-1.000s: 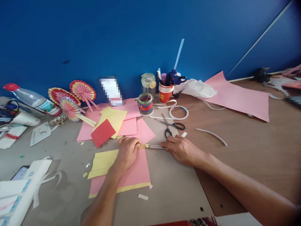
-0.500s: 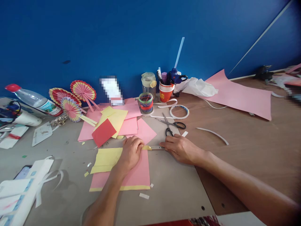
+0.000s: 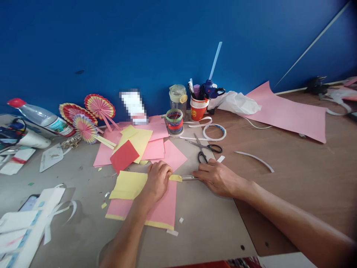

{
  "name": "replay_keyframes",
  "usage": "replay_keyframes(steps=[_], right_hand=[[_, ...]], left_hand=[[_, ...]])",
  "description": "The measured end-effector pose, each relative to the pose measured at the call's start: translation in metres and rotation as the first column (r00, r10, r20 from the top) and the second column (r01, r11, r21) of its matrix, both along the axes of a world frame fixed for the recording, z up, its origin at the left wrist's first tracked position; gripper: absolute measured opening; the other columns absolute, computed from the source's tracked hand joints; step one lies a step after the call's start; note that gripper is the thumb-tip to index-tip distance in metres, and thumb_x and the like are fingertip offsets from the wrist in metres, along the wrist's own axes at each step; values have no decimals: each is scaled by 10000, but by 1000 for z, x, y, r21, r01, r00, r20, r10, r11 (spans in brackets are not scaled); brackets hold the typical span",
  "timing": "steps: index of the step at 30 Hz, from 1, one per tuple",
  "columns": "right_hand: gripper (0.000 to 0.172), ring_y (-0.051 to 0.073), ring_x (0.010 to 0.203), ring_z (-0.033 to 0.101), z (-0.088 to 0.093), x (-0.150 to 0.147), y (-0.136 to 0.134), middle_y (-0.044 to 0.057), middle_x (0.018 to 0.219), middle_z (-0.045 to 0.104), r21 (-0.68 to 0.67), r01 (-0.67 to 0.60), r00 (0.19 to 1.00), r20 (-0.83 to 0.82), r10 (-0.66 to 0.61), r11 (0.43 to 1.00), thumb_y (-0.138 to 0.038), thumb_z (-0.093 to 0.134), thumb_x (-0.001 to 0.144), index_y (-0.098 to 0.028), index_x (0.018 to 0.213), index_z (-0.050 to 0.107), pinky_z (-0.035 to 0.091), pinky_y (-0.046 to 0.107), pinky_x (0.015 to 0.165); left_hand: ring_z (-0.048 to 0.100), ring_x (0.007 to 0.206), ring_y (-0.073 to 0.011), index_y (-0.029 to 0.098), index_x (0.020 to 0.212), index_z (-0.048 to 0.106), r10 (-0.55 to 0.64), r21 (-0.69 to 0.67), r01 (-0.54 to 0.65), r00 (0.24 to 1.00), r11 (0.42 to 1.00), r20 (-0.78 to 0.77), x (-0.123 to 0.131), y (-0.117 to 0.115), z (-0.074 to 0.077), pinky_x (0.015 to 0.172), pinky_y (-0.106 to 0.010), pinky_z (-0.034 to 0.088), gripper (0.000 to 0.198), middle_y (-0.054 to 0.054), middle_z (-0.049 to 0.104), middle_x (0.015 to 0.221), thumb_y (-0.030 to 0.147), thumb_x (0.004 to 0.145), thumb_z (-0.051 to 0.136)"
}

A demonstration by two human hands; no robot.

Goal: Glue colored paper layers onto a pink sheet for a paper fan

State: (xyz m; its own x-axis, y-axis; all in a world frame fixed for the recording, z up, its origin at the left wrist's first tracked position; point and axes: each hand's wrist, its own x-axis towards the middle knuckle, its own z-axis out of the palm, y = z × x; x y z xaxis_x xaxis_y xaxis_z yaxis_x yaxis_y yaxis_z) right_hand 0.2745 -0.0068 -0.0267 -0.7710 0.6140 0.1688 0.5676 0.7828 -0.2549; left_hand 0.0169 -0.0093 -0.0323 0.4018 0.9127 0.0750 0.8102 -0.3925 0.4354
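My left hand (image 3: 159,179) is closed, its curled fingers pressing on a folded yellow paper (image 3: 129,185) laid over a pink sheet (image 3: 163,208) with a yellow strip along its near edge. A yellow end of paper (image 3: 175,178) sticks out to the right of these fingers. My right hand (image 3: 217,176) is closed around a slim silver utility knife (image 3: 189,178), whose far end meets that yellow end; the blade is hidden. Just beyond the right hand, black-handled scissors (image 3: 205,147) lie spread apart.
A roll of double-sided tape (image 3: 214,132), a jar of coloured thread (image 3: 174,121) and a red paper cup (image 3: 198,109) of tools stand behind. Paper fans (image 3: 99,106), a bottle (image 3: 41,117) and a red card (image 3: 124,155) are left. A large pink sheet (image 3: 290,113) lies right.
The pink sheet and yellow paper have turned slightly clockwise under my left hand. More of the yellow end shows beside the knife. The whole view has shifted slightly.
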Motion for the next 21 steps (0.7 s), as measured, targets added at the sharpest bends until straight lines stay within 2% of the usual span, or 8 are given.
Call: replay_keyframes(steps=[6,9,13,17,21], right_hand=[[309,146,636,451,2,-1,-2,59,774,574,-3,11,1000,0,-11,1000,-141,353,941,-162,975,660,299,308,686],[303,146,635,473,5,4,-2,62,793,581,-29,48,999,-9,-48,998,-155,363,943,-161,1016,657,322,310,685],[312,172,718,542,7,15,2,79,851,611,-40,178,982,-55,-180,983,-174,363,945,-160,1123,619,379,314,712],[321,224,824,576,5,24,8,115,942,631,23,355,922,-172,-346,935,-197,380,935,-145,1193,565,433,352,746],[319,245,894,573,2,21,10,138,986,604,30,363,912,-215,-349,931,-161,392,914,-125,1186,555,459,367,754]], left_hand=[[524,866,-192,207,837,551,-8,-8,8,1000,1000,-3,-2,0,2,861,-376,350,204,-30,599,910,128,901,373],[535,885,-190,211,876,555,-59,-2,59,998,998,-4,-3,0,7,881,-385,350,210,-34,609,935,145,916,360],[546,966,-193,227,991,566,-129,35,132,990,991,-59,-8,-1,17,939,-407,320,269,-41,618,1010,106,908,340],[534,997,-228,251,1029,591,-103,28,107,986,994,-135,-19,-5,27,957,-428,321,243,-43,607,1046,140,852,468],[534,931,-234,254,972,601,-68,27,75,979,997,-190,-29,-8,30,922,-427,335,231,-28,622,941,115,814,505]])
